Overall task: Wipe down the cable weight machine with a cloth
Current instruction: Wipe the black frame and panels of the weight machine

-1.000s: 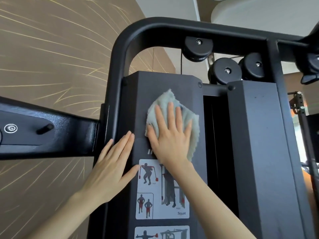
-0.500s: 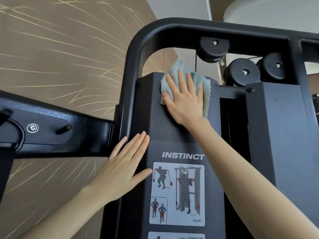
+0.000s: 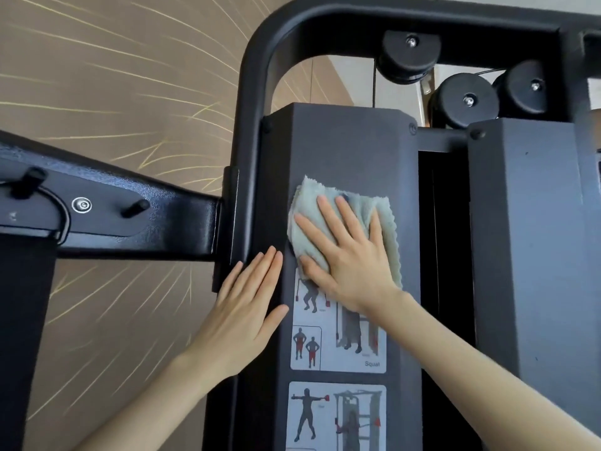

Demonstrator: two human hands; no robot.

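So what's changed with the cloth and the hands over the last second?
The right hand swept the cloth up to the top edge of the dark panel, then back down; it now covers the brand lettering and overlaps the exercise sticker. Nothing was grasped or released. The left hand stays flat on the panel's left edge.

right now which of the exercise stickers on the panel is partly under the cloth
The upper sticker, marked Squat: the cloth under the right hand overlaps its top edge. The lower sticker is uncovered.
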